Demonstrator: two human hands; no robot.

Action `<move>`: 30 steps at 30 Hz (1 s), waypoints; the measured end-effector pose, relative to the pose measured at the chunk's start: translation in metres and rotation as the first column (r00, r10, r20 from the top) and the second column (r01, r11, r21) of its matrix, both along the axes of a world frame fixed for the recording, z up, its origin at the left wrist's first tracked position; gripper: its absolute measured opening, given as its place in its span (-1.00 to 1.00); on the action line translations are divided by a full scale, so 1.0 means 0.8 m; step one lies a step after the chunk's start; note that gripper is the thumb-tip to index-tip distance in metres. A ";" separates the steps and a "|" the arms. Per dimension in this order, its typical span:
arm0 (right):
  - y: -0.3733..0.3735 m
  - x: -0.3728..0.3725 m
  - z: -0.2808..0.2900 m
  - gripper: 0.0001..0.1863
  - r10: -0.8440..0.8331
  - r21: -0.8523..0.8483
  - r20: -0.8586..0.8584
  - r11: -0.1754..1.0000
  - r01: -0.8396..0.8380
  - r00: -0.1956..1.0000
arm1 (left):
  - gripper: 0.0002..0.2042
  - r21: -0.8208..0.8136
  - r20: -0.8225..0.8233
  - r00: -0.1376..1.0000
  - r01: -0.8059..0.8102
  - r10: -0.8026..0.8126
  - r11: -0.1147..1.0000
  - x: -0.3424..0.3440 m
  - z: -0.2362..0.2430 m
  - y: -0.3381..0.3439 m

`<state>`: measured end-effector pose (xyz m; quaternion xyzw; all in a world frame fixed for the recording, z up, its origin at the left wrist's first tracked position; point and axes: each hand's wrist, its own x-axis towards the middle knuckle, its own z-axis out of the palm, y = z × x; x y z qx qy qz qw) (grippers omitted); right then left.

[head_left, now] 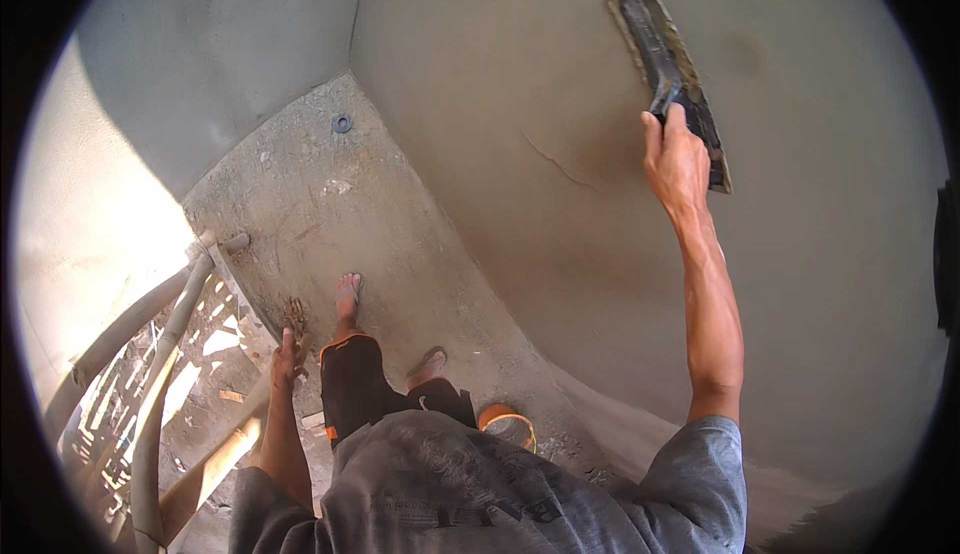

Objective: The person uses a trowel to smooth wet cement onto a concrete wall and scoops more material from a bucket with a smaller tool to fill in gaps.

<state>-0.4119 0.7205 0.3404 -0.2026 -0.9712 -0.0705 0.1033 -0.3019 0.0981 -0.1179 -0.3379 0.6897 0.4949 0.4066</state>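
My right hand (680,166) is closed round the black handle of a long plastering trowel (690,59). The trowel lies against the grey plastered wall (540,64), high on the right, its back crusted with mortar. My right arm is stretched out toward it. Low on the left, my left hand (287,356) hangs beside the edge of the floor slab, with its fingers curled. Whatever it may hold is hidden. A brown, ragged clump (295,314) shows just beyond its fingertips; I cannot tell whether they touch.
Bamboo poles (150,424) form a frame at the left, above lower ground with debris. An orange bucket (507,424) stands by my right foot (428,366). A small dark ring (342,123) lies on the concrete floor (400,244) near the far corner. A thin raised line (560,166) marks the wall.
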 end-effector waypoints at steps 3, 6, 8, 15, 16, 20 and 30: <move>-0.011 0.042 -0.024 -0.69 0.030 -0.042 0.167 0.999 -0.023 0.986 | -0.09 0.033 0.035 0.999 -0.023 0.021 0.999 -0.029 -0.019 -0.004; 0.005 0.123 -0.160 -0.67 0.090 -0.054 0.550 0.996 -0.072 0.830 | -0.08 0.108 0.004 0.999 -0.045 0.045 0.993 -0.018 -0.019 0.009; 0.022 0.148 -0.248 -0.69 0.106 -0.072 0.601 0.994 -0.078 0.792 | -0.05 0.102 0.098 0.995 -0.035 0.025 0.994 -0.006 -0.022 0.007; 0.027 0.057 -0.304 -0.69 0.069 0.004 0.496 0.997 -0.082 0.866 | -0.07 0.071 0.125 0.990 -0.073 0.063 0.995 0.009 -0.026 -0.014; 0.022 0.044 -0.285 -0.69 0.067 0.003 0.466 0.997 -0.077 0.882 | -0.08 0.044 0.125 0.991 -0.050 0.044 0.998 0.000 -0.026 -0.018; -0.003 -0.016 -0.155 -0.71 0.006 0.032 0.257 0.999 -0.015 0.966 | -0.08 0.067 0.088 0.994 0.051 -0.057 0.996 -0.060 -0.016 -0.018; 0.007 0.036 0.184 -0.72 -0.062 0.125 -0.436 0.984 0.128 0.898 | 0.01 0.093 -0.058 0.981 0.190 -0.185 0.977 -0.220 -0.022 0.042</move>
